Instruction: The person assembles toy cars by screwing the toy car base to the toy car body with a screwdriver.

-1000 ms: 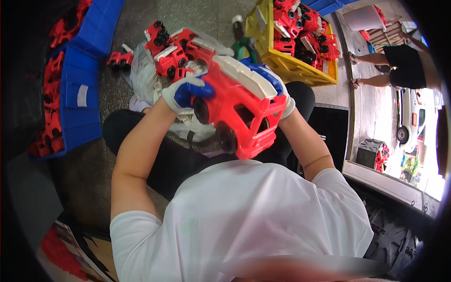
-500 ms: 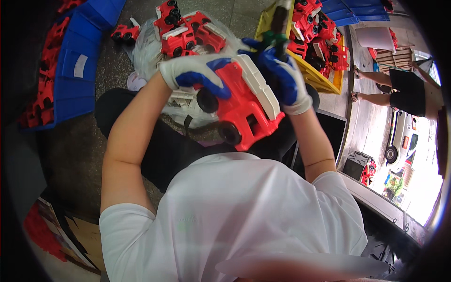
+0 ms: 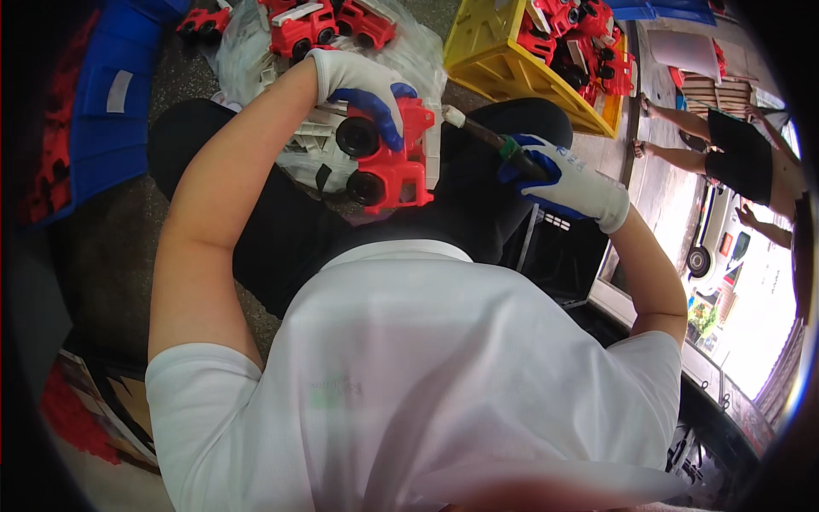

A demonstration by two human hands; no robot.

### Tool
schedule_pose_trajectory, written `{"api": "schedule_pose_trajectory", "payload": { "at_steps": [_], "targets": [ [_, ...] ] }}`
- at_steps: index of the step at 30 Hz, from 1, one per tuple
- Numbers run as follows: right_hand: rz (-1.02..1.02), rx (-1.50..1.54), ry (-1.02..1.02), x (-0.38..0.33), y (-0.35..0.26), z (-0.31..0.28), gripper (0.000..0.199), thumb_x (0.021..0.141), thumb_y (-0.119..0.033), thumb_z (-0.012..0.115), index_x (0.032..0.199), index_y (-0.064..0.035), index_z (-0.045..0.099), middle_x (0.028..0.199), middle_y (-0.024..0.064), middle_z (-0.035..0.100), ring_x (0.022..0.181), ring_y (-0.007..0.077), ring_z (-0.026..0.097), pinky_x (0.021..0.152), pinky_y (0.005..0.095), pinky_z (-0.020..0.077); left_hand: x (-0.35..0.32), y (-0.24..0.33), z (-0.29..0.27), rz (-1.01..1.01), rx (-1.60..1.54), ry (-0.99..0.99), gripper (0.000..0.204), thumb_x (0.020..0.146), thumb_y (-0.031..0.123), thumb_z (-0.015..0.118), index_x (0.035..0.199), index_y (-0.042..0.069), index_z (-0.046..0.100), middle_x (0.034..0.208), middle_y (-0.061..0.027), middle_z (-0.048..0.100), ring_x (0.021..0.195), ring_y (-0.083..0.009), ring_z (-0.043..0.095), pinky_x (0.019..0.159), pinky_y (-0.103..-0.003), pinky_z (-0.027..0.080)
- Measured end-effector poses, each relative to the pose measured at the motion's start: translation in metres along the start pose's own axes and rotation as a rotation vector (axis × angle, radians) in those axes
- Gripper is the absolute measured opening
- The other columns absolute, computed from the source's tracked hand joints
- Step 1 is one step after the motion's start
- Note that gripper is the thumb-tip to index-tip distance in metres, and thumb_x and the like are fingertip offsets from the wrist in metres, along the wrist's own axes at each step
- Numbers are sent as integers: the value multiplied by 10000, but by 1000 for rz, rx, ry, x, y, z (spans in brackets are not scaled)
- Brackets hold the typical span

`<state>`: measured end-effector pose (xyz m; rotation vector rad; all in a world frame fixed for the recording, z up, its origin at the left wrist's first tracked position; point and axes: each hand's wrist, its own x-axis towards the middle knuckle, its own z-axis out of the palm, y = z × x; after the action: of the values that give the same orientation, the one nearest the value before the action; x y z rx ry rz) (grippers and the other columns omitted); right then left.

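My left hand [image 3: 365, 90], in a white glove with blue palm and fingers, is closed on a red toy truck [image 3: 397, 166]. The truck is tilted on its side, two black wheels showing, with a white part along its right edge. My right hand [image 3: 567, 179], gloved alike, wraps round a stick-like tool [image 3: 482, 132] with a dark shaft, a green band and a whitish end. That pale end points at the truck and sits just right of it, apparently apart from it.
Finished-looking red trucks [image 3: 303, 30] and white plastic parts [image 3: 320, 132] lie on clear plastic bags ahead. A yellow crate [image 3: 486, 51] of trucks stands far right, a blue bin [image 3: 111, 145] at left. A black crate [image 3: 563, 256] is by my right knee; another person [image 3: 742, 158] stands beyond.
The truck has moved left and turned more upright in my left hand. My right hand has drawn back right and nearer, swinging the tool's pale end down toward the truck.
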<state>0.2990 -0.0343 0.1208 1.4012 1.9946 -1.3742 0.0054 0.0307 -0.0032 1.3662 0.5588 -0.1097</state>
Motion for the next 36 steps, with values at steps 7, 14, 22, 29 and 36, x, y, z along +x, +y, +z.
{"api": "schedule_pose_trajectory", "payload": {
  "at_steps": [7,14,22,29,36],
  "targets": [
    [0,-125,79,-2,-3,6,660,775,-208,694,1349,-69,399,1226,135,554,1149,274,521,985,336,396,6,0,-3,9,-5,-10,391,635,86,769,975,-7,601,857,-70,655,751,-134,634,649,-263,524],
    [-141,-51,-43,15,8,3,576,796,-226,684,1301,-57,466,1281,144,512,1150,281,520,983,342,403,10,3,-2,-79,177,-61,426,619,134,787,982,-8,616,848,-75,669,739,-139,635,638,-268,511],
    [-137,-344,56,13,9,15,573,773,-286,703,1271,-79,509,1358,147,441,1190,343,468,1012,384,373,10,6,-3,-151,354,7,556,554,272,822,1014,29,626,861,-103,671,756,-199,646,652,-309,506],
    [-206,-434,119,15,3,31,556,763,-224,721,1256,-81,509,1404,159,391,1208,349,440,1021,394,347,11,11,-4,-258,514,35,634,522,320,835,1060,61,621,922,-112,670,821,-238,648,706,-326,508],
    [-270,-279,-13,21,25,19,528,779,-303,694,1230,-84,531,1416,160,368,1212,373,439,1029,412,347,13,4,-2,-164,526,48,746,498,320,852,1145,67,581,987,-110,662,885,-245,641,747,-327,512]
  ]
}}
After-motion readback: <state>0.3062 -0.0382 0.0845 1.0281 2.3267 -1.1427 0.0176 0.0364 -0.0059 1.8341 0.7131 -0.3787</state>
